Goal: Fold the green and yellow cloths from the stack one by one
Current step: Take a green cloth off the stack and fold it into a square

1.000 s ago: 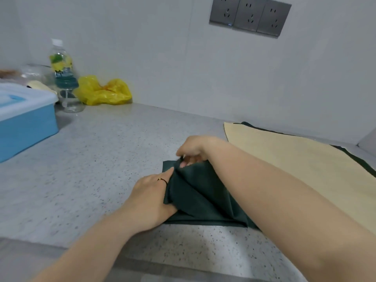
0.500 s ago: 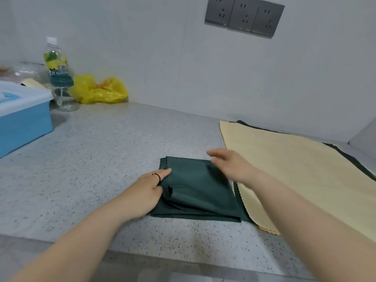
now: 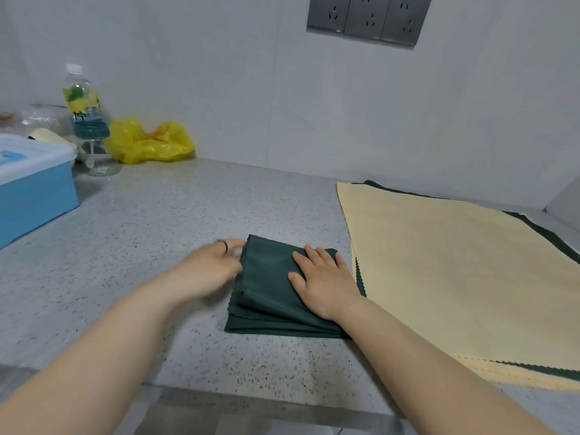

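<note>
A folded green cloth [image 3: 270, 293] lies on the speckled surface [image 3: 188, 215], just left of the stack of yellow and green cloths [image 3: 455, 271]. The right hand [image 3: 326, 284] presses it, grip spread flat, apparently setting the creases. The left hand [image 3: 207, 271] meets the edge farthest from the stack, seemingly squaring the layers; blur hides its grip.

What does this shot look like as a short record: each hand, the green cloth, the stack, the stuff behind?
Left hand: at the green cloth's left edge, blurred
Right hand: flat on the green cloth
Green cloth: folded small, on the counter
Stack: to its right, yellow cloth on top
Back left: blue box, bottle, yellow bag
</note>
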